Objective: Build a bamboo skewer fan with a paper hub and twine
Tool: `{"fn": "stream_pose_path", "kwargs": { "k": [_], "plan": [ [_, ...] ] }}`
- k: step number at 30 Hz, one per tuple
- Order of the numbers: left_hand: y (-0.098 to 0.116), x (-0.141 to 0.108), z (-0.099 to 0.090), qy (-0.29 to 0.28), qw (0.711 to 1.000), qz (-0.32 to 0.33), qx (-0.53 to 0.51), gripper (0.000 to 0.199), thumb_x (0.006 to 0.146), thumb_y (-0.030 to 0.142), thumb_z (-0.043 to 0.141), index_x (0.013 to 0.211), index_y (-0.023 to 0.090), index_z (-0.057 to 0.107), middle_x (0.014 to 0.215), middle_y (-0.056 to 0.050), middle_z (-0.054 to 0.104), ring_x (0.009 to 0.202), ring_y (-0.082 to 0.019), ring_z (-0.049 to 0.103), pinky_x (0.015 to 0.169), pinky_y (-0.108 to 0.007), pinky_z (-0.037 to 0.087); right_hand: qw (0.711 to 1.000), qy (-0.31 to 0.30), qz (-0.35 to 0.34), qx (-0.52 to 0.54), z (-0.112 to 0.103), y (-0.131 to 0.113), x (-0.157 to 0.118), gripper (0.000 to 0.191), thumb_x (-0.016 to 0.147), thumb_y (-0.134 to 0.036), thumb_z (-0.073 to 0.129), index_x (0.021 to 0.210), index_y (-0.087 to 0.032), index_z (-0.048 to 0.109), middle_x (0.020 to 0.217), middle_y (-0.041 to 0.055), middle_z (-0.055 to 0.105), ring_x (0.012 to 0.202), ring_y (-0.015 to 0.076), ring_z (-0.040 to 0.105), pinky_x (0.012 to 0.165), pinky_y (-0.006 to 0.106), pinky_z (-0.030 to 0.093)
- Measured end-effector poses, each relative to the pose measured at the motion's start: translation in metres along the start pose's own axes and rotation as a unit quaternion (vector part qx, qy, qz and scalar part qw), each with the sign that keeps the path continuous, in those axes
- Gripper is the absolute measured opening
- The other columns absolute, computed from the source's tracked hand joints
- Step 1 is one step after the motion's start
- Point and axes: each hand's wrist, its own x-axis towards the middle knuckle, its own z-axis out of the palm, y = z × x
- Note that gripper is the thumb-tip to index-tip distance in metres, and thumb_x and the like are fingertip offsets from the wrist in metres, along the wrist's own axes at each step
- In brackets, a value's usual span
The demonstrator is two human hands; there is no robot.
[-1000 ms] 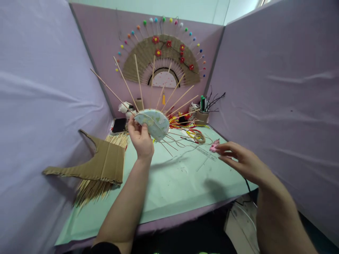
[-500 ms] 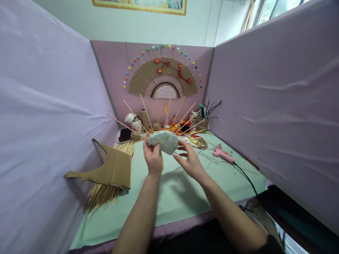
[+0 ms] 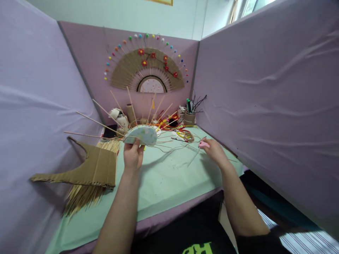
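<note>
My left hand (image 3: 133, 155) is closed on the lower edge of a pale, patterned half-round piece (image 3: 144, 135), its thumb lying across the front. Thin wooden sticks (image 3: 100, 123) fan out from behind this piece to the left, upward and to the right. Over the right side of the table, my right hand (image 3: 214, 151) has its fingers wrapped round a pink glue gun (image 3: 203, 144). Only part of the glue gun shows past the fingers. A clear glue stick (image 3: 194, 157) seems to stick out from it toward the lower left.
A cut cardboard piece (image 3: 97, 165) lies on a bundle of thin sticks (image 3: 83, 199) at the left. Along the back stand a white bottle (image 3: 120, 118), a cardboard tube (image 3: 130, 113) and a pen holder (image 3: 190, 118). A decorated fan (image 3: 150, 68) hangs on the back panel.
My right hand has left the half-round piece, moved right and taken up the glue gun from the table. The half-round piece stays in my left hand. The view has swung to the right.
</note>
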Motion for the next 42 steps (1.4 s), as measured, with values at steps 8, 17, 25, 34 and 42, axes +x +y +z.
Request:
{"fn": "stream_pose_path", "kwargs": {
  "k": [8,17,25,34,42],
  "plan": [
    [-0.002,-0.002,0.002,-0.013,1.000,0.005,0.024,0.042,0.056,0.025,0.091,0.092,0.026,0.070,0.103,-0.001,0.074,0.104,-0.019,0.065,0.097,-0.043,0.049,0.983,-0.087,0.095,-0.127,0.011,0.070,0.031,0.042,0.084,-0.034,0.060,0.115,-0.007,0.070,0.116,0.0231,0.068,0.113,0.0333,0.061,0.095,0.037,0.041],
    [-0.005,-0.002,0.001,-0.020,1.000,-0.004,0.018,0.037,0.057,0.025,0.090,0.087,0.023,0.069,0.096,-0.001,0.074,0.095,-0.018,0.065,0.092,-0.041,0.051,0.980,-0.107,0.108,-0.127,0.007,0.061,0.043,0.037,0.080,-0.037,0.062,0.100,-0.008,0.072,0.097,0.0211,0.071,0.095,0.0312,0.066,0.081,0.036,0.046],
    [-0.009,-0.005,0.004,-0.001,1.000,0.010,0.022,0.044,0.055,0.028,0.091,0.092,0.021,0.068,0.094,-0.003,0.074,0.092,-0.018,0.067,0.092,-0.040,0.051,0.985,0.015,0.065,0.157,-0.048,0.025,-0.005,0.050,0.090,-0.054,0.044,0.115,-0.014,0.064,0.096,0.0125,0.072,0.081,0.0222,0.067,0.068,0.030,0.051],
    [-0.011,-0.014,0.000,-0.051,0.979,0.126,0.153,0.037,0.069,0.034,0.083,0.101,0.019,0.069,0.101,-0.005,0.074,0.095,-0.018,0.067,0.094,-0.034,0.050,0.848,-0.016,-0.045,0.528,-0.025,-0.080,-0.054,0.043,0.088,-0.058,0.052,0.093,-0.018,0.067,0.068,0.0033,0.063,0.051,0.0122,0.049,0.046,0.026,0.037],
    [-0.005,-0.027,0.007,-0.100,0.941,0.198,0.254,0.025,0.078,0.032,0.076,0.099,0.019,0.072,0.100,-0.007,0.074,0.097,-0.021,0.067,0.090,-0.035,0.051,0.826,-0.108,-0.142,0.535,-0.014,-0.111,-0.084,0.044,0.089,-0.060,0.053,0.097,-0.019,0.068,0.070,0.0043,0.064,0.056,0.0141,0.051,0.049,0.027,0.039]
  ]
}}
